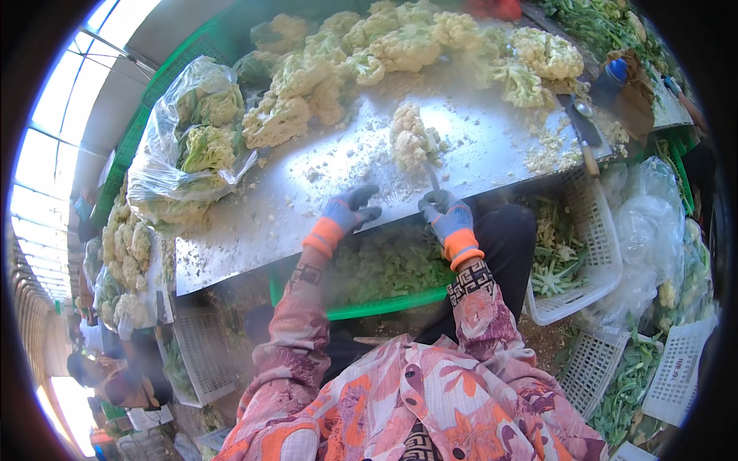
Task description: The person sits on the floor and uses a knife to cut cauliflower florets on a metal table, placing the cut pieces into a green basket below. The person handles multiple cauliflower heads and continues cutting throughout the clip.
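My left hand (349, 212), in a grey-blue glove with an orange cuff, hovers near the front edge of the metal-topped table (277, 213). Its fingers are apart and hold nothing. In my right hand (448, 214), gloved the same way, is a knife (432, 177) whose narrow blade points away from me. The blade reaches the near right side of a cauliflower piece (407, 138) lying on the table; whether it cuts into it I cannot tell. Crumbs of cauliflower are scattered around. A heap of cauliflower heads (398, 46) lines the table's far side.
Cauliflower fills a clear plastic bag (167, 155) at left. At right lie a wide-bladed knife (583, 127) and a blue-capped bottle (612, 78). Below the table are a green crate (392, 302) of trimmings and a white basket (602, 253). Another person (115, 377) is at lower left.
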`<state>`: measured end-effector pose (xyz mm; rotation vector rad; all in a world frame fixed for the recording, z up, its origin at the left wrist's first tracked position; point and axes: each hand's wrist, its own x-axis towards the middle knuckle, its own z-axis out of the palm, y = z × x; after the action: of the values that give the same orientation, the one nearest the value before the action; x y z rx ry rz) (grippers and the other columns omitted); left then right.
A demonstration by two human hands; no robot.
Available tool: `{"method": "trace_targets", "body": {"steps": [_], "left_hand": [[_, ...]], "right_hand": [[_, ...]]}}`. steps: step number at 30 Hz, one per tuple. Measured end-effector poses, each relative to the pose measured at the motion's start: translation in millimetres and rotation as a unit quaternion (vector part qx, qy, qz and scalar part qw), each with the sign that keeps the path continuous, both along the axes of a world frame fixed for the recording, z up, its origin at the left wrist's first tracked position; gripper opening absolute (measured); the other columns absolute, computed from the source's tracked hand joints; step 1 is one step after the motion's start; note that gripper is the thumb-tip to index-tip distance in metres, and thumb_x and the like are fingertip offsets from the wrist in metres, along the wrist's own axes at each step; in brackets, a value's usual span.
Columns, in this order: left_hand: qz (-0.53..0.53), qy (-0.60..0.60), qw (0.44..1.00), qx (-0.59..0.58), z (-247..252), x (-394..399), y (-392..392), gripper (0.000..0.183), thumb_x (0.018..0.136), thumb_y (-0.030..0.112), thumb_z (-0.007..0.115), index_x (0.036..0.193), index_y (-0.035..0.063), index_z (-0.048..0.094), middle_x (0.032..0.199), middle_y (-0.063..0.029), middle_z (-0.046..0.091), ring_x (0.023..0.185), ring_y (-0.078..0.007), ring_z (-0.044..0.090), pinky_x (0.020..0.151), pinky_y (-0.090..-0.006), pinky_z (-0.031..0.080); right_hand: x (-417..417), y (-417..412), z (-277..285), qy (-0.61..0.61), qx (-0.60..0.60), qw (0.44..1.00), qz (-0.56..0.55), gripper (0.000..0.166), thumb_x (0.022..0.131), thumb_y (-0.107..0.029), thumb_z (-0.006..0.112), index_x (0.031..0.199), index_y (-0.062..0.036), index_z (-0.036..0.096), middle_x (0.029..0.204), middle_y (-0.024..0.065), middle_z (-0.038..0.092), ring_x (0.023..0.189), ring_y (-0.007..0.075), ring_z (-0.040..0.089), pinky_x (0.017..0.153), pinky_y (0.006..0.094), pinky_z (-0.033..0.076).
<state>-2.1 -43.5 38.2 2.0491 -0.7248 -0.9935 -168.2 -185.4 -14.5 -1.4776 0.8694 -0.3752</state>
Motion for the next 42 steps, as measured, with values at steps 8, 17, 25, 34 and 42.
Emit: {"method": "trace_targets", "body": {"steps": [8,17,25,34,42], "left_hand": [[0.032,-0.361,0.922,-0.134,-26,13,-121,0.061,0.073,0.024,0.068,0.129,0.0125,0.047,0.126,-0.0172,0.049,0.109,-0.0384,0.053,0.091,-0.0415,0.046],[0.095,-0.352,0.922,-0.127,-52,3,-130,0.064,0.074,0.03,0.067,0.131,0.0104,0.045,0.129,-0.0195,0.044,0.109,-0.0394,0.052,0.091,-0.0419,0.046],[0.096,-0.332,0.931,-0.115,-39,-14,-131,0.066,0.07,0.011,0.073,0.129,0.0073,0.045,0.126,-0.0138,0.046,0.109,-0.0298,0.053,0.09,-0.0348,0.046],[0.215,0.0,0.961,-0.174,-59,57,-74,0.045,0.075,0.001,0.069,0.118,0.0029,0.054,0.093,-0.0055,0.062,0.077,-0.014,0.058,0.067,-0.026,0.05],[0.199,-0.25,0.946,0.048,-39,24,-34,0.044,0.071,0.017,0.074,0.11,0.0069,0.059,0.11,-0.0124,0.057,0.095,-0.0237,0.057,0.081,-0.0341,0.047]], "right_hand": [[49,-43,2,0.187,-0.23,0.954,0.037,0.038,0.082,-0.036,0.059,0.105,-0.0069,0.059,0.096,0.0171,0.066,0.092,0.0349,0.062,0.08,0.0428,0.048],[73,-46,-11,0.292,-0.261,0.911,0.13,0.024,0.085,-0.018,0.051,0.1,-0.0045,0.065,0.103,0.0201,0.065,0.097,0.036,0.062,0.081,0.0439,0.05],[56,-55,-18,0.275,-0.185,0.93,0.159,0.033,0.082,-0.026,0.055,0.102,-0.0017,0.064,0.11,0.0218,0.061,0.101,0.0346,0.06,0.087,0.0398,0.047],[39,-39,-23,0.174,-0.023,0.979,0.105,0.029,0.081,-0.029,0.059,0.097,-0.0037,0.063,0.07,0.012,0.066,0.062,0.0246,0.065,0.061,0.0365,0.051],[30,3,-23,0.154,-0.2,0.963,0.099,0.037,0.081,-0.04,0.059,0.097,-0.0069,0.06,0.091,0.0192,0.065,0.087,0.037,0.062,0.079,0.0431,0.048]]}}
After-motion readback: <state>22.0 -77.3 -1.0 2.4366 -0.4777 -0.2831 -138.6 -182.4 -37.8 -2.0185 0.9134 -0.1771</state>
